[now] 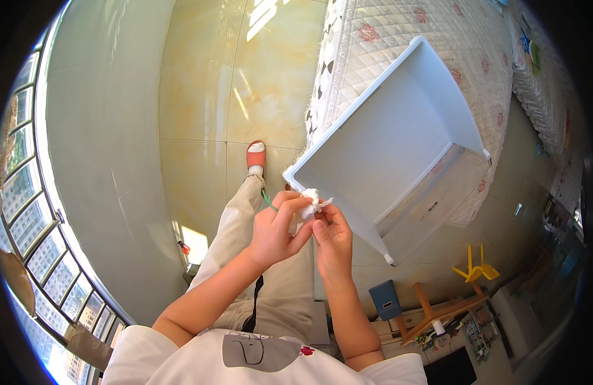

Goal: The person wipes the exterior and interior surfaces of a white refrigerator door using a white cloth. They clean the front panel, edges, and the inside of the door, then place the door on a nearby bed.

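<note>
My left hand (279,228) holds a crumpled white tissue or thin cloth (310,204) in its fingers. A thin green strip (266,196) sticks out beside those fingers; which thing it belongs to cannot be made out. The fingertips of my right hand (334,236) pinch the lower right side of the white wad. Just beyond both hands is a large white plastic drawer (373,159) with a transparent front panel (436,204). It rests at an angle on the corner of a bed with a quilted, flower-patterned cover (387,24), its open side up.
A pale wall (104,144) with a barred window (31,168) runs along the left. The floor is tiled (195,96). At the lower right stand a wooden frame (436,315), a blue box-like object (386,299) and a small yellow chair (476,269).
</note>
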